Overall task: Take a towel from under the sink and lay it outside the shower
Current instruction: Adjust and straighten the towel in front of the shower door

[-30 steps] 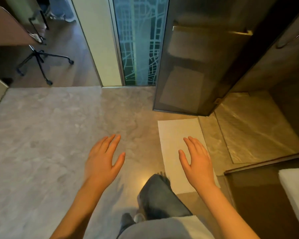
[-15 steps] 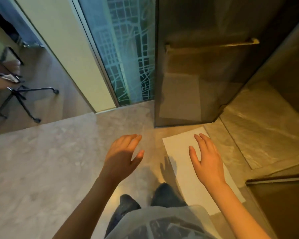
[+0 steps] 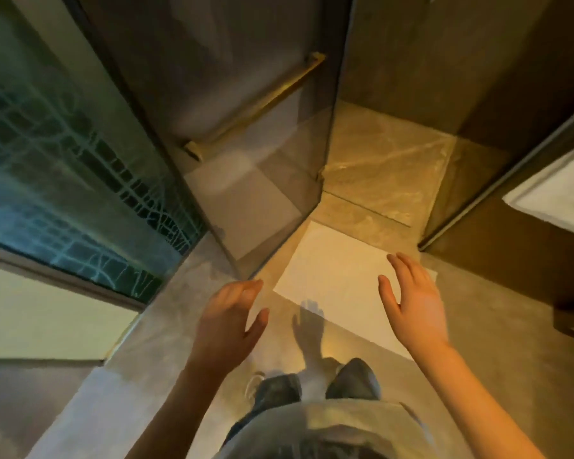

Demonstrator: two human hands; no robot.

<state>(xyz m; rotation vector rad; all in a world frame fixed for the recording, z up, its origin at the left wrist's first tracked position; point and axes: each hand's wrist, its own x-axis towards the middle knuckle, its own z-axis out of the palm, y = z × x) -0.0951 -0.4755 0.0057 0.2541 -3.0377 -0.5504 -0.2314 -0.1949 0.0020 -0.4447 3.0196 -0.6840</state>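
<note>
Your towel [image 3: 338,286] is a pale, flat rectangle spread smooth on the floor [image 3: 166,326] just outside the shower threshold [image 3: 365,210]. It lies beneath and ahead of your right hand [image 3: 415,303], right of your left hand [image 3: 227,321]; both hands are empty, fingers spread, well apart.

Dim amber light, soft motion blur, hand shadow [image 3: 307,326] (perhaps overhead lamp), bowed wide-angle edges
</note>
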